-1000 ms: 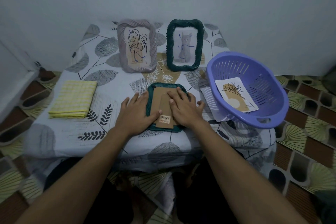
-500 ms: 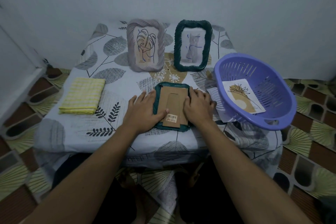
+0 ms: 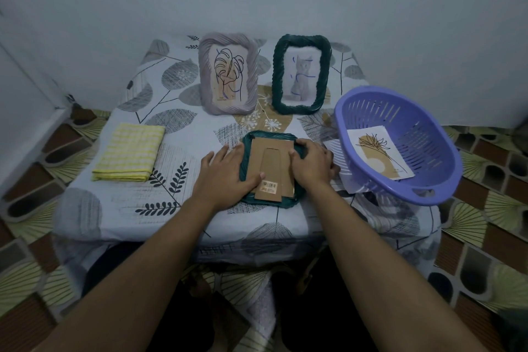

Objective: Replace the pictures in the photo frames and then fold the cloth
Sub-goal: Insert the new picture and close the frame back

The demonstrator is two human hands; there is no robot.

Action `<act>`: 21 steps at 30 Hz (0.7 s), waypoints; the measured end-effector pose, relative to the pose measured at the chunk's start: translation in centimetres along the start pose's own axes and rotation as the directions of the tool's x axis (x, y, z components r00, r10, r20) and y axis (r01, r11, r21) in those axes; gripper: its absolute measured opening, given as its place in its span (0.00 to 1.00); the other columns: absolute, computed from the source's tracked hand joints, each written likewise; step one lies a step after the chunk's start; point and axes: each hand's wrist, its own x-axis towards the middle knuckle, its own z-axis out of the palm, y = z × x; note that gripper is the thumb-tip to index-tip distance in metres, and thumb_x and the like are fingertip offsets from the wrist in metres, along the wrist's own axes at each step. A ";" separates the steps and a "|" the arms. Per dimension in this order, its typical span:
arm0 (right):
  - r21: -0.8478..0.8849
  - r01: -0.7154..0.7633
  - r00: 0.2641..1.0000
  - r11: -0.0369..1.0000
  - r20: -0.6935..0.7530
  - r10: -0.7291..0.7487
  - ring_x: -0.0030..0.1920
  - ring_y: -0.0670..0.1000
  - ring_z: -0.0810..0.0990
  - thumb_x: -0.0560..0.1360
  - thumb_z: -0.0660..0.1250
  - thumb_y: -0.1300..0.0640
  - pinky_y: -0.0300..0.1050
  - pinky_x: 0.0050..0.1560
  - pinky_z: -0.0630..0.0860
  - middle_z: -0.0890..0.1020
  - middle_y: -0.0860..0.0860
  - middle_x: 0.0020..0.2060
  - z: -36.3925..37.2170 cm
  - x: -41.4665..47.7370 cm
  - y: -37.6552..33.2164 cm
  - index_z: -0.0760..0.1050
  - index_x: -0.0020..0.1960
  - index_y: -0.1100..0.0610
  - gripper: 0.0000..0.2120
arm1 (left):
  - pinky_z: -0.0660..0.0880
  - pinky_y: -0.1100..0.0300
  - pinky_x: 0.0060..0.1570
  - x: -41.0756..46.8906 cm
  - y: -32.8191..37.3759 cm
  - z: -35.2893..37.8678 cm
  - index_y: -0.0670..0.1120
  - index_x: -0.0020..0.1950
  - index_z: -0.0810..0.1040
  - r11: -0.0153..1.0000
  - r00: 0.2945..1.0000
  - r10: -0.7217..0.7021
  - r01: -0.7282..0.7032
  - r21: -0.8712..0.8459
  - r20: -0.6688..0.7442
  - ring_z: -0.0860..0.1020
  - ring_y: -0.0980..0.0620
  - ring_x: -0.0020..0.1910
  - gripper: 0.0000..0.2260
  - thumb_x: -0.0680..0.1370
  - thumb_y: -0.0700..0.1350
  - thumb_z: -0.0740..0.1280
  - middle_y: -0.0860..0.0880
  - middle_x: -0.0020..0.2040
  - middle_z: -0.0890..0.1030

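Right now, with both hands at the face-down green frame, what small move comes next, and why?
Probably lift the face-down dark green rope-textured frame by its sides and turn it upright. Its brown cardboard back looks seated, the left hand rests at its left edge, the right hand curls over its right rim, and a pale grey frame and another dark green frame stand behind.

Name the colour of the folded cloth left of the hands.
The folded cloth is yellow with pale checks, seen in the head view.
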 end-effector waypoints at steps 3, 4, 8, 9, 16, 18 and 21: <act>0.011 0.000 1.000 1.000 -0.005 0.000 0.73 0.53 0.61 0.80 0.65 0.48 0.57 0.71 0.54 0.73 0.45 0.69 0.1 -0.1 0.0 0.75 0.65 0.44 0.14 | 0.50 0.44 0.76 0.0 0.0 0.0 0.47 0.80 0.55 1.000 1.000 -0.001 0.001 0.000 0.000 0.56 0.47 0.79 0.43 0.73 0.74 0.47 0.48 0.79 0.62; 0.007 0.002 1.000 1.000 -0.008 -0.002 0.73 0.53 0.61 0.80 0.65 0.48 0.57 0.71 0.54 0.73 0.45 0.70 0.0 -0.1 -0.1 0.75 0.65 0.43 0.14 | 0.50 0.44 0.76 0.0 0.0 0.0 0.47 0.80 0.55 1.000 1.000 0.000 0.000 0.002 0.002 0.56 0.47 0.79 0.44 0.73 0.74 0.46 0.48 0.79 0.61; -0.010 0.014 1.000 1.000 -0.009 -0.014 0.74 0.53 0.61 0.80 0.65 0.48 0.57 0.71 0.55 0.73 0.45 0.70 -0.1 -0.2 -0.2 0.75 0.66 0.43 0.15 | 0.50 0.45 0.76 0.1 -0.1 0.1 0.47 0.81 0.54 1.000 1.000 0.002 -0.002 0.004 0.001 0.56 0.47 0.79 0.43 0.74 0.74 0.47 0.48 0.80 0.61; -0.014 0.017 1.000 1.000 -0.009 -0.017 0.74 0.53 0.61 0.80 0.65 0.48 0.58 0.71 0.54 0.73 0.45 0.70 -0.1 -0.3 -0.2 0.75 0.66 0.43 0.15 | 0.50 0.45 0.76 0.1 -0.1 0.1 0.48 0.81 0.54 1.000 1.000 0.001 -0.001 0.004 0.001 0.56 0.47 0.79 0.42 0.74 0.73 0.48 0.49 0.80 0.61; -0.040 0.040 0.999 0.998 0.034 -0.038 0.74 0.54 0.60 0.81 0.61 0.47 0.58 0.71 0.54 0.72 0.47 0.71 -0.3 -0.3 0.0 0.73 0.69 0.44 0.16 | 0.51 0.44 0.76 0.1 -0.2 0.1 0.48 0.81 0.55 1.000 1.000 -0.002 0.002 0.003 -0.002 0.56 0.47 0.79 0.42 0.74 0.73 0.48 0.49 0.80 0.61; -0.055 0.070 0.996 0.996 0.059 -0.067 0.75 0.54 0.59 0.82 0.59 0.48 0.59 0.72 0.54 0.71 0.49 0.72 -0.4 -0.5 -0.1 0.71 0.70 0.48 0.18 | 0.51 0.44 0.76 0.1 -0.2 0.1 0.48 0.80 0.55 1.000 1.000 -0.002 0.002 -0.001 -0.002 0.57 0.47 0.79 0.42 0.75 0.73 0.48 0.49 0.79 0.61; -0.097 0.148 0.985 0.984 0.100 -0.138 0.76 0.55 0.58 0.82 0.56 0.48 0.59 0.74 0.51 0.64 0.51 0.76 -0.3 -1.4 0.0 0.63 0.75 0.51 0.23 | 0.51 0.44 0.76 0.1 -0.2 0.1 0.48 0.80 0.55 1.000 1.000 -0.001 0.001 -0.013 -0.001 0.57 0.47 0.79 0.41 0.75 0.72 0.50 0.49 0.79 0.61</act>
